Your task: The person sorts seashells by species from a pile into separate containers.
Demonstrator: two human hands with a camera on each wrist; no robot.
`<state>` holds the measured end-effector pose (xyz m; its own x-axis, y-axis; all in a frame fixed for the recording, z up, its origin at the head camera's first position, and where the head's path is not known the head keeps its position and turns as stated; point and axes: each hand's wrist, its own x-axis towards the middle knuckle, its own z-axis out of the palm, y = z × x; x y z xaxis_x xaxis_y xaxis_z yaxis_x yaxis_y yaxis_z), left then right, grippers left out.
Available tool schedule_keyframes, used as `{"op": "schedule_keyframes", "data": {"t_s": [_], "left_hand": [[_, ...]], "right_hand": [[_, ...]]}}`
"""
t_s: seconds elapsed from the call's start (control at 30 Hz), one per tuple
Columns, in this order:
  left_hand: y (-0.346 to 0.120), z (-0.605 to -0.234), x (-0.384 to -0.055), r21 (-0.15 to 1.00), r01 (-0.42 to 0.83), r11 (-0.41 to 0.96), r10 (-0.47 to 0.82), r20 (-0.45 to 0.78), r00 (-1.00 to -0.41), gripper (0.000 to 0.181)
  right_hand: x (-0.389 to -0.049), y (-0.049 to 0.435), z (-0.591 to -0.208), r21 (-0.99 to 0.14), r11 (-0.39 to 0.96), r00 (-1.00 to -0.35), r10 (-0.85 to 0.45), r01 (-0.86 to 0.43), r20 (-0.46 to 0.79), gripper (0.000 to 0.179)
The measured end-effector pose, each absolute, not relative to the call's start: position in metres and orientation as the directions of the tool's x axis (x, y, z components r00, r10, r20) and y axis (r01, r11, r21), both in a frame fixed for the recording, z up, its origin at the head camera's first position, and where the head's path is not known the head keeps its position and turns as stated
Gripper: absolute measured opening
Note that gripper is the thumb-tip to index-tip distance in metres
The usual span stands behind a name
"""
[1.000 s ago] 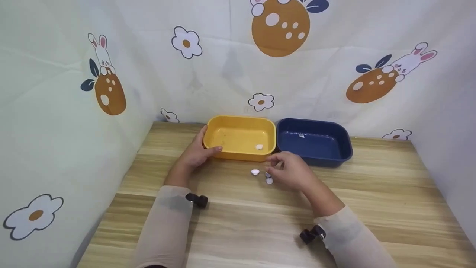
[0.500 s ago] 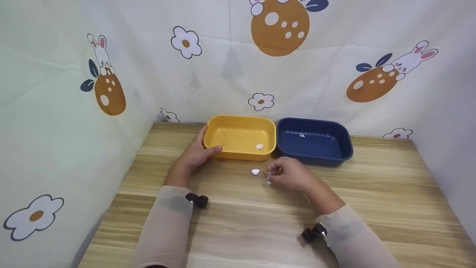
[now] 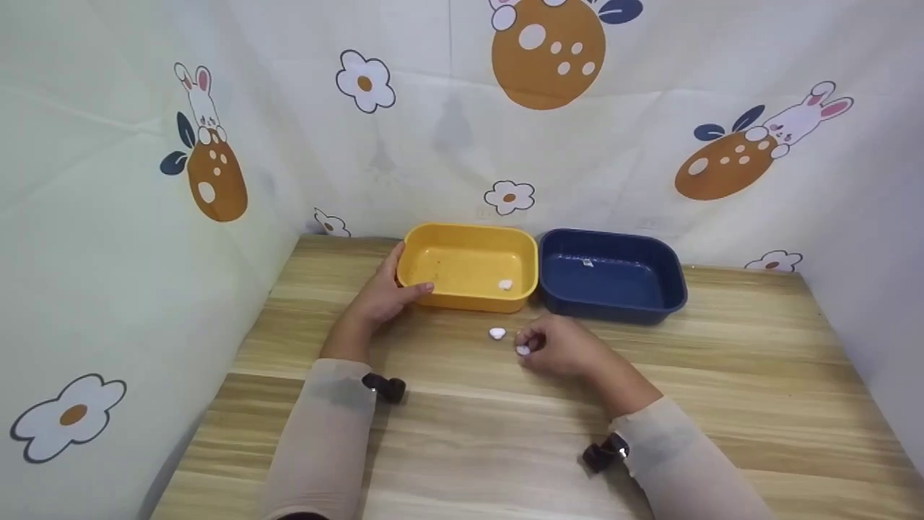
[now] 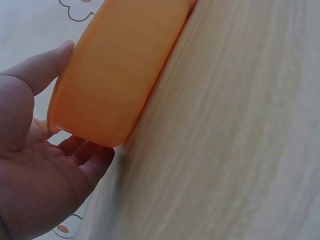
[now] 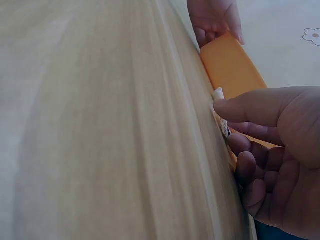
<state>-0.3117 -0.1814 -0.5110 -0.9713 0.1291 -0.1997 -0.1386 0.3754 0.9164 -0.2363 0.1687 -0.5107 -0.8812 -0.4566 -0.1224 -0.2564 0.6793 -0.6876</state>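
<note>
Wood-grain table [image 3: 476, 448]

Toward the back of the table stand a yellow bin [image 3: 473, 303] and, just beside it on the right, a blue bin [image 3: 613, 285]. A white piece [image 3: 497, 333] lies before the yellow bin, near its right front corner.

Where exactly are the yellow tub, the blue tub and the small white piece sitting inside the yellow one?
Yellow tub [image 3: 462, 270]: head view, bare floor inside.
Blue tub [image 3: 613, 283]: head view, bare floor inside.
Small white piece [image 3: 505, 284]: head view, its upper surface.
</note>
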Motion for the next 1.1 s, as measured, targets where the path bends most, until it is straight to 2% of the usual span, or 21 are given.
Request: {"op": "schedule_keyframes", "data": {"t_s": [0.63,0.87,1.1], "left_hand": [[-0.181,-0.511,-0.313,0.929,-0.134,0.346,0.134,-0.19,-0.973,0.116],[-0.18,-0.512,-0.312,0.946,-0.102,0.308,0.155,-0.156,-0.975,0.115],[-0.18,-0.514,-0.312,0.948,-0.099,0.303,0.149,-0.15,-0.977,0.114]], "right_hand": [[-0.237,0.167,-0.512,-0.659,0.7,-0.893,-0.44,-0.275,-0.096,0.012],[-0.238,0.168,-0.511,-0.637,0.7,-0.885,-0.462,-0.323,-0.059,0.01],[-0.237,0.171,-0.494,-0.642,0.715,-0.919,-0.392,-0.275,-0.042,0.009]]}}
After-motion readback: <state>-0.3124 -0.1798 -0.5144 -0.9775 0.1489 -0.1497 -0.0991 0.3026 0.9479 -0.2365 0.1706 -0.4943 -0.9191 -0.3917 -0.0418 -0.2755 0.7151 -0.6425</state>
